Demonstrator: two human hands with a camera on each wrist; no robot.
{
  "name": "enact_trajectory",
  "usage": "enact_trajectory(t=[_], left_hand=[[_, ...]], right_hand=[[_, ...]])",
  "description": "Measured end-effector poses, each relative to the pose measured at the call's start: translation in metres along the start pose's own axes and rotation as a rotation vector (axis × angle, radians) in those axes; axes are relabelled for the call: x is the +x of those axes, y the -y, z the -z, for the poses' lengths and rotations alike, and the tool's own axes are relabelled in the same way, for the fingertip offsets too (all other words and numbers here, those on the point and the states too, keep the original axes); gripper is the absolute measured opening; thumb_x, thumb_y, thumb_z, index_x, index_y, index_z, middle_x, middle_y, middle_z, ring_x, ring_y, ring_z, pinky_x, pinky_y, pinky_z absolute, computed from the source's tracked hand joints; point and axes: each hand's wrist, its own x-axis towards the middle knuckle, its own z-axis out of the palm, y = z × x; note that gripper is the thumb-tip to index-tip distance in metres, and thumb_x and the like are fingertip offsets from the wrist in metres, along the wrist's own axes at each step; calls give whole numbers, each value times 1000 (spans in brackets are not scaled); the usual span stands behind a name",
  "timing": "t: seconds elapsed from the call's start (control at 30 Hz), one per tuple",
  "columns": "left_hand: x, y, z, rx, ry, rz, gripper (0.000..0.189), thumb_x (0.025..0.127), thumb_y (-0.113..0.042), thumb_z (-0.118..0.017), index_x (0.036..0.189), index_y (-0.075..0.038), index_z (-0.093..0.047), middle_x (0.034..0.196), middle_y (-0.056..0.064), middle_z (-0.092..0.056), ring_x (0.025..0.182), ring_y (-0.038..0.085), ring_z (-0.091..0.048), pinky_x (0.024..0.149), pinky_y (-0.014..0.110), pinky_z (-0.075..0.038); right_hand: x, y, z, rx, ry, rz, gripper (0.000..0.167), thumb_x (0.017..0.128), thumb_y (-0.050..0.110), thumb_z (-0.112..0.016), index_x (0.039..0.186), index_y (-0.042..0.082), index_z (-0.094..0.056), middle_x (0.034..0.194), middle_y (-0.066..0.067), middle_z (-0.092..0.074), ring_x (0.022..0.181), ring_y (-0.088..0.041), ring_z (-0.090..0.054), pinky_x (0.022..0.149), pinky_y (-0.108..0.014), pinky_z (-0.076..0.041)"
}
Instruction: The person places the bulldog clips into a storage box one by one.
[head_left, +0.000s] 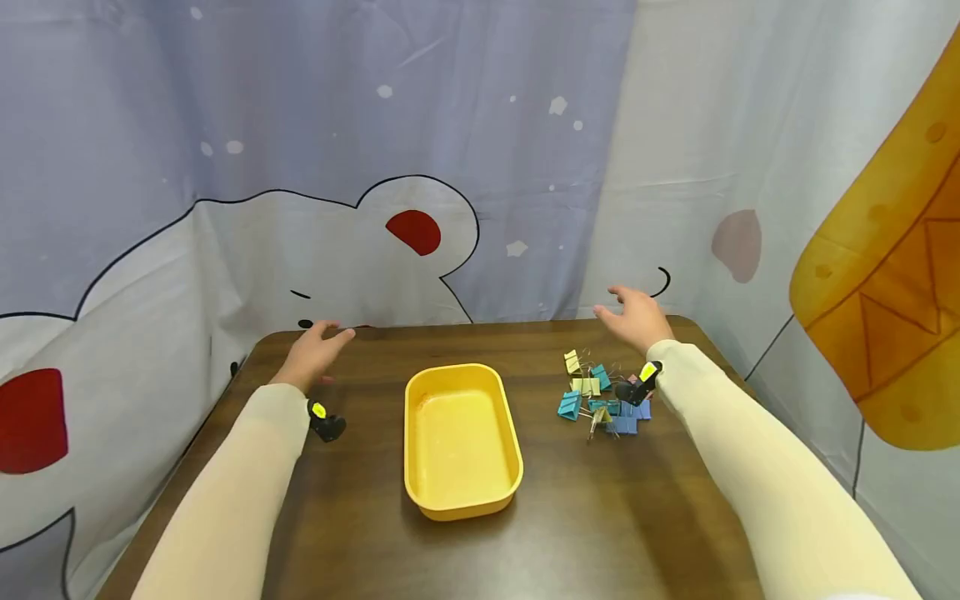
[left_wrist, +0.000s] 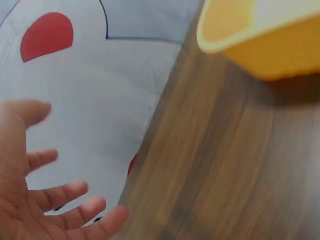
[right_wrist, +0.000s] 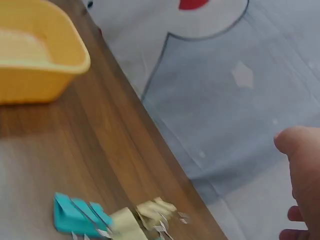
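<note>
A pile of binder clips (head_left: pixel 600 396) in blue, teal and pale yellow lies on the right part of the table. Above its far side hovers my right hand (head_left: pixel 636 318), fingers loosely extended, holding nothing; the forearm and wrist strap overlap part of the pile. To the left of the yellow tray (head_left: pixel 461 442), my left hand (head_left: pixel 309 357) is held up with spread fingers and nothing in them. In the right wrist view, a teal binder clip (right_wrist: pixel 80 215) and pale yellow ones show at the bottom, apart from the hand.
The brown wooden table (head_left: pixel 360 500) carries the tray in its middle. A printed curtain (head_left: pixel 510 167) hangs right behind the table's far edge and along both sides. Black wrist cameras (head_left: pixel 327 426) are strapped to both wrists.
</note>
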Motion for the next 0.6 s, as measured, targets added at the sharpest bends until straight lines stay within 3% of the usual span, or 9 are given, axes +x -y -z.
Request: enact_trajectory(t=[0.1, 0.2, 0.47, 0.6], left_hand=[[2, -3, -10, -127, 10, 33, 65, 105, -43, -47, 155, -5, -31, 157, 30, -28, 130, 52, -46, 75, 45, -61], [3, -6, -21, -193, 31, 61, 57, 106, -35, -49, 151, -3, -36, 153, 29, -33, 127, 51, -50, 68, 37, -62], [2, -15, -46, -257, 88, 85, 47, 105, -29, -53, 142, 0, -45, 140, 31, -45, 123, 49, -52, 67, 38, -62], [0, -21, -54, -253, 106, 86, 46, 104, -28, -54, 140, -1, -47, 139, 30, -46, 121, 48, -54, 67, 39, -62]], right_hand=[[-1, 11, -8, 55, 1, 4, 62, 101, 44, -56, 146, 2, -50, 137, -27, -58, 123, -45, -56, 102, -59, -44], [-4, 23, -17, 89, 24, 5, 59, 101, 42, -57, 145, 3, -51, 131, -25, -62, 120, -43, -59, 101, -57, -46], [-22, 46, -43, 174, 99, 10, 54, 101, 37, -59, 144, 5, -52, 122, -18, -66, 110, -34, -64, 90, -49, -53], [-27, 50, -55, 201, 105, 30, 50, 101, 34, -61, 141, 5, -55, 115, -15, -69, 97, -30, -67, 83, -44, -55]])
